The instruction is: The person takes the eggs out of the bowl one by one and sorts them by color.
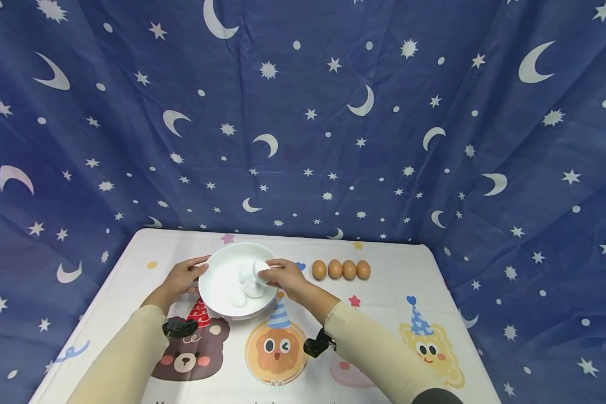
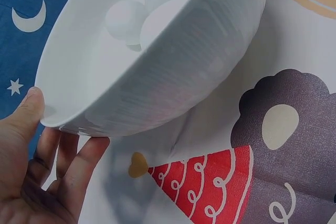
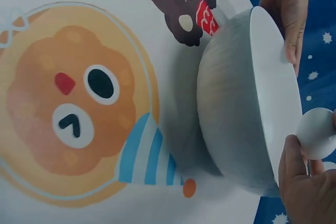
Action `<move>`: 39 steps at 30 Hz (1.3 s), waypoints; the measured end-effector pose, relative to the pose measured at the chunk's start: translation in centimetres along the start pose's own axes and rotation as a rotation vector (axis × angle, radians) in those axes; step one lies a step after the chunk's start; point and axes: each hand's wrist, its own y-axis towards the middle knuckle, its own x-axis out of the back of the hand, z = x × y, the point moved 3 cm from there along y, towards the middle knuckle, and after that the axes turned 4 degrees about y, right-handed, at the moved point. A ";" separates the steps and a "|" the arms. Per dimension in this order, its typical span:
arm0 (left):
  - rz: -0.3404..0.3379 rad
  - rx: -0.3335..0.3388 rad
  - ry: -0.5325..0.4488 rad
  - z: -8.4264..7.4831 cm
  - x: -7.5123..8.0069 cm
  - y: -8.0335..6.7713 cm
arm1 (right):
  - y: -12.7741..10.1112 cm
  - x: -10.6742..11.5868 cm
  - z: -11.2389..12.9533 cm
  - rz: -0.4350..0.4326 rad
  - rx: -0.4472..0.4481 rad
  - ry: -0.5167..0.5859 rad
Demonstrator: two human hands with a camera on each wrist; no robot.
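A white bowl point(image 1: 214, 283) stands toward the back left of the table, with several white eggs point(image 1: 237, 297) inside. My left hand point(image 1: 182, 276) holds its left edge; the left wrist view puts the thumb point(image 2: 31, 106) at the rim and the fingers point(image 2: 84, 169) beneath, against the outer wall. At the bowl's right side, my right hand point(image 1: 290, 279) pinches a white egg point(image 3: 316, 133) at about rim height. In the head view that egg overlaps the others behind it. Part of it lies beyond the edge of the right wrist view.
Several brown eggs point(image 1: 335, 269) lie in a row on the table to the right of the bowl. A white tablecloth point(image 1: 384, 314) with cartoon figures covers the table. Behind it hangs a dark blue curtain point(image 1: 293, 106) with moons and stars.
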 end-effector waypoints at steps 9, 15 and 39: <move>-0.009 -0.007 0.011 -0.4 0.3 -0.6 | -1.2 2.8 -0.2 0.023 -0.011 0.023; -0.018 0.004 0.016 -0.4 0.2 -0.9 | -1.5 5.3 -0.9 -0.008 -0.011 0.078; -0.013 -0.003 0.030 -0.4 -0.1 -0.7 | -2.8 11.8 -6.6 -0.260 -0.036 -0.013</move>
